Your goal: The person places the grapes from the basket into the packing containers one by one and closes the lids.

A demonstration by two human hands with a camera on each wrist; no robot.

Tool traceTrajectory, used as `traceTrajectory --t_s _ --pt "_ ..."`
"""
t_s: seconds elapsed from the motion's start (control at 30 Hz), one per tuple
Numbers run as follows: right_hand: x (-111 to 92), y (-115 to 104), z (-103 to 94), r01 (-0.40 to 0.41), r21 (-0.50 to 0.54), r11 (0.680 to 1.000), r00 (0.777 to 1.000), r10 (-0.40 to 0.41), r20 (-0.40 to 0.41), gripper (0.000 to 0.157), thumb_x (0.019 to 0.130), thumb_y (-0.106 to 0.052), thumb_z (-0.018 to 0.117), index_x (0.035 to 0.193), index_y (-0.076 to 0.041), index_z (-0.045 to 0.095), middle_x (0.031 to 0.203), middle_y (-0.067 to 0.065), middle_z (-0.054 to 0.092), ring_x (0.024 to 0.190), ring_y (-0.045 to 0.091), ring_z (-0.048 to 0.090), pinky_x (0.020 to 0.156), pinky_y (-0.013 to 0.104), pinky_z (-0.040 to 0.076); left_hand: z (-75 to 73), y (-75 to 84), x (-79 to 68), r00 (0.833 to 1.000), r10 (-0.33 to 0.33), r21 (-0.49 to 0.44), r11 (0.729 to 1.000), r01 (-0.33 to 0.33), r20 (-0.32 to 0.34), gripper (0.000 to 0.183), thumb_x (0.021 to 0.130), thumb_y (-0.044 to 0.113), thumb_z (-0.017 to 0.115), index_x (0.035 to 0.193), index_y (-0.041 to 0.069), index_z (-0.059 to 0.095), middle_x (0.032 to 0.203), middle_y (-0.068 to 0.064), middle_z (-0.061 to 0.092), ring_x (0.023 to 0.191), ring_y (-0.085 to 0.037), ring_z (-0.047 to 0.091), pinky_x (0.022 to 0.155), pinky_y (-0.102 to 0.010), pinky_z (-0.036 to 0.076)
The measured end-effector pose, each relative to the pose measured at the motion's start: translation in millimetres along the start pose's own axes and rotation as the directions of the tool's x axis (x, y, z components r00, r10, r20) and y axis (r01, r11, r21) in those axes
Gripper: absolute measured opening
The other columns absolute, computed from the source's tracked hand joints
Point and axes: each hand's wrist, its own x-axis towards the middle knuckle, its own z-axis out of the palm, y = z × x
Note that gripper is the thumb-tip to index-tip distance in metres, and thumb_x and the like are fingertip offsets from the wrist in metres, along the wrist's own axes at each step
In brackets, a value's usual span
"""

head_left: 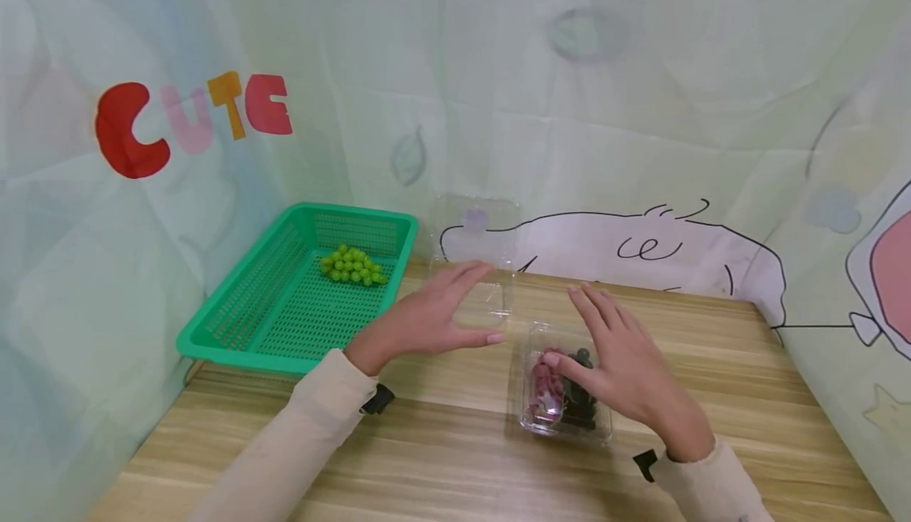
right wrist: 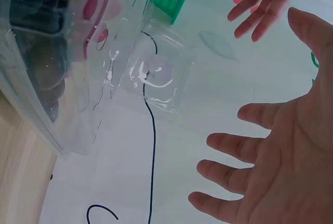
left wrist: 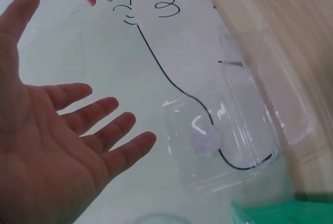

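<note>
On the table [head_left: 441, 459], both hands [head_left: 423, 316] spread, a fruit box [head_left: 565, 430] lies nearer the right [head_left: 633, 364].

Soft, even light is shed throughout. White glints are caught on the clear box [right wrist: 165, 73]; wrist views are slightly blurred.

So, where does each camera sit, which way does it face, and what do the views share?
Head: worn on the head, looking forward and down at the table, green basket and filled clear box; both sleeves, left grip and right grip show.
Left wrist: looks past the left grip to the backdrop and empty clear container; part of the right grip shows above.
Right wrist: looks past the right grip to the backdrop, filled clear box upper left; left grip at top.
Shared by both wrist views: empty clear container, part of the green basket.
</note>
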Motion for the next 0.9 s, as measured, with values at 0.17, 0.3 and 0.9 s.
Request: traceTrajectory --t_s 0.17,0.3,0.9 --pt "-7.7 -0.7 2.3 -0.011 -0.024 1.000 1.000 0.011 0.002 0.095 0.092 -0.066 0.060 0.163 -0.019 0.019 0.165 0.015 0.027 0.148 0.043 0.030 0.114 0.066 0.028 -5.1 -1.4 -6.9 0.999 0.049 0.032 0.998 -0.049 -0.008 0.101 0.086 0.064 0.071 0.161 0.014 0.026 0.166 -0.006 0.024 0.152 -0.030 0.026 0.116 -0.053 0.037" --pt "-14.9 -6.0 8.7 -0.044 -0.036 0.998 0.999 0.043 -0.012 0.093 0.091 -0.068 0.060 0.161 -0.018 0.027 0.161 0.017 0.034 0.140 0.045 0.042 0.104 0.068 0.041 -5.9 -2.1 -13.1 0.994 0.103 0.053 0.993 -0.101 -0.027 0.102 0.085 0.064 0.072 0.161 0.012 0.026 0.166 -0.008 0.025 0.151 -0.029 0.027 0.115 -0.052 0.039" --pt "-43.5 -53.0 64.7 0.184 -0.251 0.950 0.927 -0.253 -0.278 0.049 0.074 -0.044 0.083 0.113 -0.016 0.075 0.118 0.007 0.067 0.103 0.031 0.064 0.084 0.048 0.057 37.2 -4.1 14.1 0.996 0.081 -0.009 0.997 -0.081 0.036 0.086 0.092 0.055 0.069 0.159 0.014 0.033 0.161 -0.007 0.036 0.147 -0.026 0.036 0.116 -0.046 0.039"
